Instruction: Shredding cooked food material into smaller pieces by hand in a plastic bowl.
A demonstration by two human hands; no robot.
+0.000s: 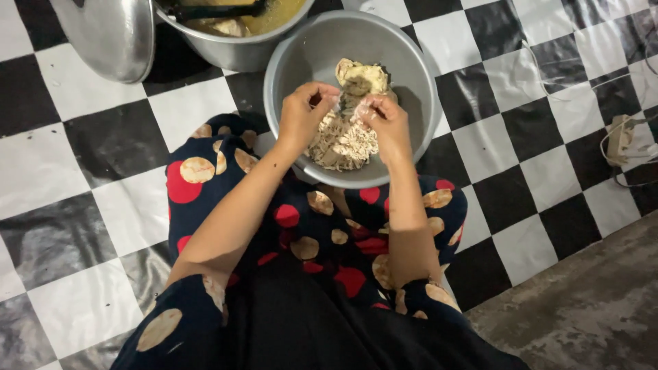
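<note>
Pinching a strand of meat (347,103) between them, the left hand (303,115) and right hand (386,122) work over the bowl (411,65), fingers curled nearly shut on it. Shredded meat (340,142) lies heaped in the bowl under the hands, a whole chunk (362,77) just beyond them. Behind the bowl stand a pot (233,49) and a lid (110,34).

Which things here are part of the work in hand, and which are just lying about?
In use: left hand, right hand, shredded meat, whole meat piece, grey bowl.
Lying about: broth pot, metal lid, power strip.
</note>
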